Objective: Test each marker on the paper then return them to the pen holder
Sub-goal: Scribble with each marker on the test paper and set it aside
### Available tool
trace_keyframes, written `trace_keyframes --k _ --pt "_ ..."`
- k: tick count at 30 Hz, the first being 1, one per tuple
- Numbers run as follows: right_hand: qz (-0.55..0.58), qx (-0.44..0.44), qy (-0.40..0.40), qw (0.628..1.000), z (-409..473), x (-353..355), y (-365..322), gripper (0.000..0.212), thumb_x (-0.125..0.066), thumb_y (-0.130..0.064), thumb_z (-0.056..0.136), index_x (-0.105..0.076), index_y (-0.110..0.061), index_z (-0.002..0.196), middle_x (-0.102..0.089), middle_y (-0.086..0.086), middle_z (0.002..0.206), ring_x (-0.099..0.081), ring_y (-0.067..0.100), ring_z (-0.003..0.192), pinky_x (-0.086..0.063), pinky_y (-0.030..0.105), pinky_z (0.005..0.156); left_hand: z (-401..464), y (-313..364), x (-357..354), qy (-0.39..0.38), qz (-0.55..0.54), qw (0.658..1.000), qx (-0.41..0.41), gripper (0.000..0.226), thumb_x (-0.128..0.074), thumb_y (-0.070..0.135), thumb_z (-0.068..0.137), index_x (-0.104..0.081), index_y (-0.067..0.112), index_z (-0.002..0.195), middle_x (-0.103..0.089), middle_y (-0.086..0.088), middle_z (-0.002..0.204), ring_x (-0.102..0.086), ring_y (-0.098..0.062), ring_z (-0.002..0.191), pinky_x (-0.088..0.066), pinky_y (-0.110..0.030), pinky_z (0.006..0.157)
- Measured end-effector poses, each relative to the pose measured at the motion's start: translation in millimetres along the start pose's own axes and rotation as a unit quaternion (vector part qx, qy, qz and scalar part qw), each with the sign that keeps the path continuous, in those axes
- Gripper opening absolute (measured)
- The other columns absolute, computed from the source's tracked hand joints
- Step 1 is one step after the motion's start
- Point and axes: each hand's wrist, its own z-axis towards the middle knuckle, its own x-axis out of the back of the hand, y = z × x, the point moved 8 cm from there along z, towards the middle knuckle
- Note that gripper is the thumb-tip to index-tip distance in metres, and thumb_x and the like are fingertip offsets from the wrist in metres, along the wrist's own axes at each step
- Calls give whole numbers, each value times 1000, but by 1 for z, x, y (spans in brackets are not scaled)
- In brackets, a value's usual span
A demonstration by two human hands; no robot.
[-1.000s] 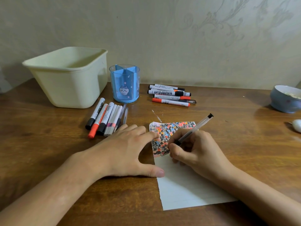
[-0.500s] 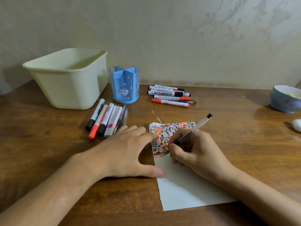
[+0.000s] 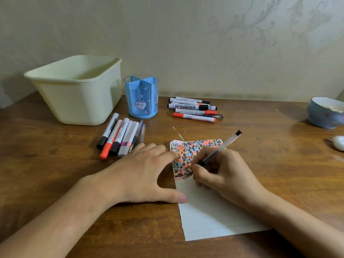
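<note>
A white sheet of paper lies on the wooden table, its far part covered in black, red and orange scribbles. My right hand grips a clear black-ink pen with its tip down on the scribbled area. My left hand lies flat with fingers spread, pressing the paper's left edge. The blue divided pen holder stands behind, with nothing showing inside. Several markers and pens lie in a row in front of it. Another group of markers lies to its right.
A cream plastic tub stands at the back left beside the holder. A blue bowl sits at the right edge, with a small white object in front of it. A wall runs behind the table.
</note>
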Motion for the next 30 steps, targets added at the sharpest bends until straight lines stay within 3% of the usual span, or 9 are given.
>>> trace_keyframes --k 5,9,13,17,22,25,30 --pt "-1 9 -3 1000 -1 -1 -1 10 -66 -15 90 -69 -19 82 -72 -1 68 -70 15 61 -57 30 58 0 0 -1 2 4 1000 -3 98 -43 91 69 -16 45 150 -32 23 113 -26 0 106 -23 -23 93" --pt "-3 -1 6 1000 0 1 1 12 -66 -14 89 -68 -22 80 -72 -3 65 -68 11 56 -52 20 55 0 0 0 -1 3 1000 0 98 -42 92 68 -16 45 151 -30 23 112 -25 0 103 -23 -23 92" --pt "1 8 -3 1000 -1 -1 -2 10 -65 -16 89 -69 -20 82 -72 -1 67 -69 14 60 -56 27 57 0 0 0 0 2 1000 -3 98 -42 91 68 -16 45 151 -31 23 112 -25 0 104 -23 -23 92" --pt "-4 -1 5 1000 0 1 0 12 -66 -13 88 -68 -21 79 -72 -2 64 -67 11 55 -53 22 55 0 0 -1 -3 -1 1000 1 98 -42 91 68 -16 46 150 -33 23 120 -25 0 107 -24 -23 93" --pt "4 2 9 1000 0 0 0 13 -66 -12 90 -69 -20 80 -72 1 66 -69 16 58 -58 34 58 -1 0 0 11 -1 1000 -6 98 -42 92 68 -18 44 150 -35 22 116 -30 -1 111 -25 -24 99" --pt "1 -5 10 1000 0 2 1 14 -66 -11 88 -68 -20 78 -71 0 63 -68 14 55 -57 29 57 0 -1 -1 7 -4 1000 -4 98 -42 93 67 -19 45 150 -37 21 120 -31 -2 115 -26 -25 102" --pt "13 -9 11 1000 -1 1 2 13 -66 -12 90 -69 -19 80 -72 0 66 -69 13 57 -55 22 57 0 0 0 5 -2 1000 -2 97 -44 91 69 -17 46 150 -35 22 119 -27 0 108 -23 -23 93"
